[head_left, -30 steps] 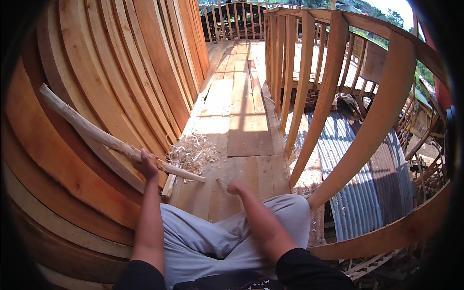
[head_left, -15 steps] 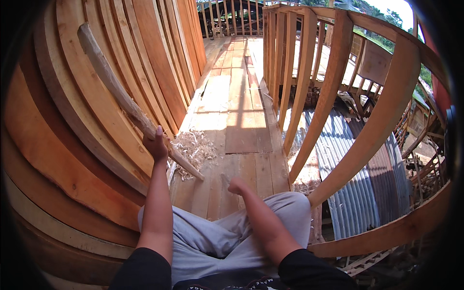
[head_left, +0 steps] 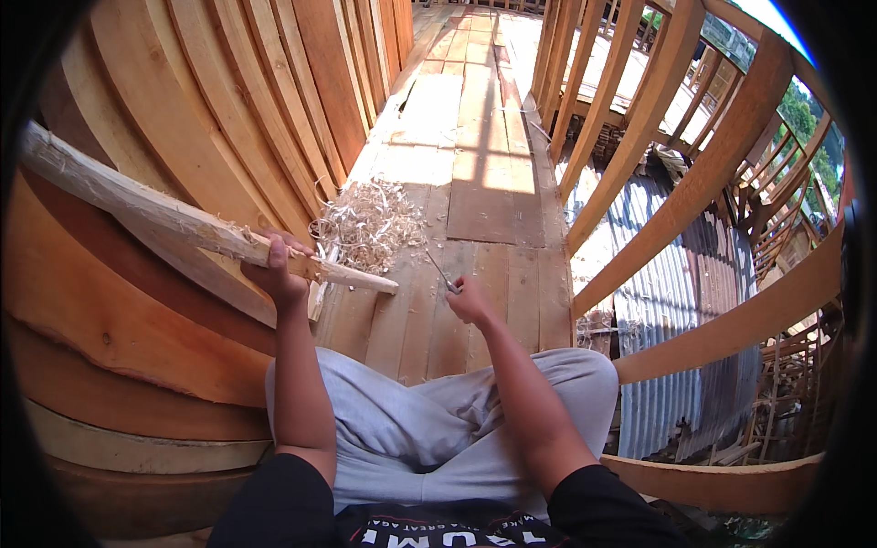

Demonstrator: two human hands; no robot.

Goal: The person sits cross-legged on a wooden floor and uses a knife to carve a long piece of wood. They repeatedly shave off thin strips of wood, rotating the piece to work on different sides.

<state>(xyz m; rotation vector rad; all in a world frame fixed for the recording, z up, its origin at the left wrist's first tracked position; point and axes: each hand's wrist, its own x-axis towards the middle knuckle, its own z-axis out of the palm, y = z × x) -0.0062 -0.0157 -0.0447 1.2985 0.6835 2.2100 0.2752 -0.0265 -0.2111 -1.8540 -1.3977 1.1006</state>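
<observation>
Plank wall: The left side is filled by a wall of upright orange-brown wooden planks (head_left: 155, 119), its edges bent by the lens.
Floor: A walkway of pale brown wooden boards (head_left: 512, 283) is stretched away ahead, brightly sunlit at its far part and crossed by shadows.
Railing: The right side is bounded by a slatted railing of thick light-brown timber (head_left: 722, 151).
Roofing: Ridged grey and rust-brown metal sheets (head_left: 676, 292) are seen through the railing's gaps.
Clothing: Loose light-grey cloth trousers (head_left: 393, 411) are worn on the bent legs, below a black short-sleeved shirt (head_left: 274, 511).
Pole: A long, pale, rough-surfaced wooden pole (head_left: 196, 226) is slanted across the wall from upper left to lower right, its narrower end held out over the boards; whether that end is touching them cannot be told.
Shavings: A heap of thin, curled, cream-coloured wood shavings (head_left: 370, 224) is gathered on the boards beside the wall, just beyond the narrower end.
Left hand: The pole is gripped by the left hand (head_left: 277, 265), nearer its narrower end.
Right hand: The right hand (head_left: 470, 300) is closed in a fist, well apart from the left.
Knife: A thin-bladed metal knife (head_left: 440, 269) is clasped in that fist, its handle mostly hidden, its blade pointed forward and clear of the pole.
</observation>
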